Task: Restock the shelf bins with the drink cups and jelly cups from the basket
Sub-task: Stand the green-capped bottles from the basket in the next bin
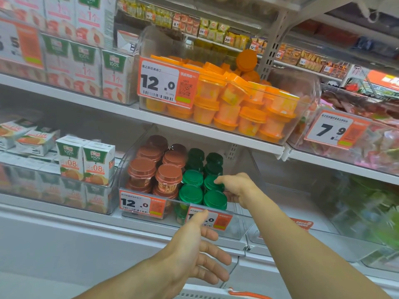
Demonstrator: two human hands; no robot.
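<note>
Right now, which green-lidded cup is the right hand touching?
The right hand touches the green cup in the right column, second from the front; the other green cups sit untouched.

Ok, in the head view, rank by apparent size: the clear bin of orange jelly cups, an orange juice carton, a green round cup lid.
1. Clear bin of orange jelly cups
2. Orange juice carton
3. Green round cup lid

- Juice cartons [85, 161], white with green tops, orange fruit print: two upright at left centre, more lying flat behind.
- Peach-print cartons [86, 61] stacked, upper left.
- Price tag "7.9" [335, 130], right, on a bin of pink-wrapped goods.
- Snack packets [194, 22] on far shelves, top centre; blurred.
</note>
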